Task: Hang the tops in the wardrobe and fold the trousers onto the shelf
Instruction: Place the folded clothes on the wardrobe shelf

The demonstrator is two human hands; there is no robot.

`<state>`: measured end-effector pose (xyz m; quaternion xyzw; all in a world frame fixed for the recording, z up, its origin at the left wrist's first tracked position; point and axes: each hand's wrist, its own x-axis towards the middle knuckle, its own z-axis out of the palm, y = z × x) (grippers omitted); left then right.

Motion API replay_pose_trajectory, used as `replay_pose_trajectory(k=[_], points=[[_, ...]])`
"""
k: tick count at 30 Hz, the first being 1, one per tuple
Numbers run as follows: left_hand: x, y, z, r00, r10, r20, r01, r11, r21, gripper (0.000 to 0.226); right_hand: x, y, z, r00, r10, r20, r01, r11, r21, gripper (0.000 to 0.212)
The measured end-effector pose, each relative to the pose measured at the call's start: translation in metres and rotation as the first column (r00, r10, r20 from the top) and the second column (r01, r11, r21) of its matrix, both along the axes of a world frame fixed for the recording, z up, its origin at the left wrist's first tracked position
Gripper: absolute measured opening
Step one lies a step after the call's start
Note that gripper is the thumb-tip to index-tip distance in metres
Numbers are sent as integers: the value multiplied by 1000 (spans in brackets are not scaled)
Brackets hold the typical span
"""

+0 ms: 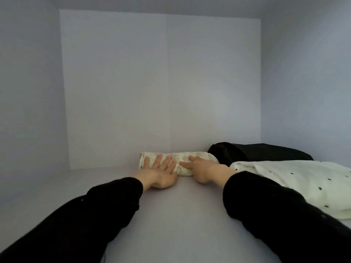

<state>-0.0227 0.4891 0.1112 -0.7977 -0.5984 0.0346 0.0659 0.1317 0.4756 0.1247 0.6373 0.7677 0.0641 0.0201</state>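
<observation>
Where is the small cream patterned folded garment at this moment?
In the head view, the small cream patterned folded garment lies mid-shelf near the back wall, under both hands, just left of the black folded garment.

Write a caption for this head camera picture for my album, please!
Both hands, left hand and right hand, press a patterned cream folded garment on the wardrobe shelf.

The folded trousers (177, 164) are cream with a faint beige printed motif. Beside them lies a plain black garment (256, 151) and a white garment (303, 185) with small dark dots. The shelf (171, 215) is pale grey-white. Both sleeves (95, 215) are black.
</observation>
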Motion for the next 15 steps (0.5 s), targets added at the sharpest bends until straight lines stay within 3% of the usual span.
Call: replay_pose_trajectory(k=[11, 15], points=[[5, 47, -2, 995, -48, 87, 50, 999, -16, 54, 7, 41, -9, 992, -25, -124, 27, 1000, 13, 69], [3, 44, 0, 991, -80, 111, 73, 995, 63, 56, 3, 33, -6, 988, -3, -156, 12, 998, 60, 74]])
